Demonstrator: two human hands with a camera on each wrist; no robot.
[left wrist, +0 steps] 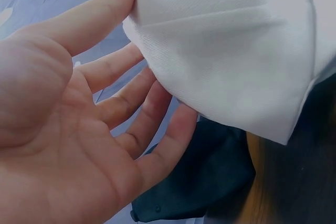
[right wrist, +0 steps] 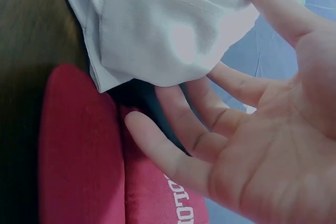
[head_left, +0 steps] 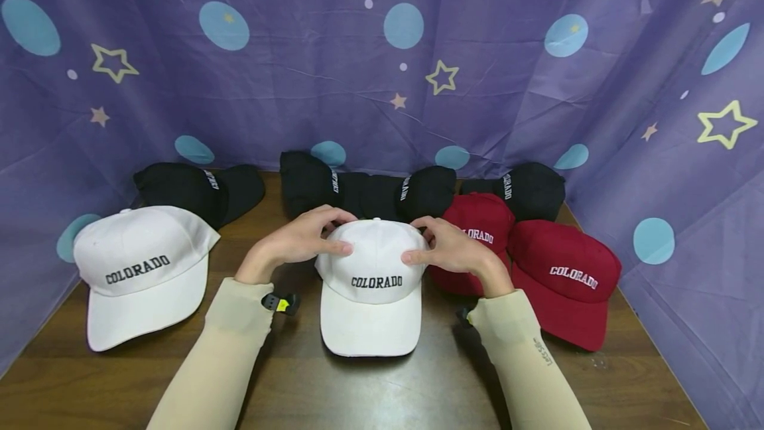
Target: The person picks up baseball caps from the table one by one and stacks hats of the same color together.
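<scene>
A white baseball cap (head_left: pixel 371 264) with dark COLORADO lettering faces me in the middle of the table, brim toward me. My left hand (head_left: pixel 303 236) holds it by the left side of the crown, thumb on the front and fingers behind. On the opposite side my right hand (head_left: pixel 455 248) holds the crown in the same way. In the left wrist view the left thumb (left wrist: pixel 100 17) touches the white fabric (left wrist: pixel 220 51), and the fingertips go behind its edge. The right wrist view shows the right fingers (right wrist: pixel 181 114) partly hidden behind the cap, its little finger free of the fabric.
Another white cap (head_left: pixel 140 257) sits at the left. Two red caps, a nearer one (head_left: pixel 564 271) and one partly behind my right hand (head_left: pixel 486 214), stand at the right. Several black caps (head_left: pixel 179 191) line the back, against a purple curtain (head_left: pixel 382 118). The table (head_left: pixel 358 397) is brown wood.
</scene>
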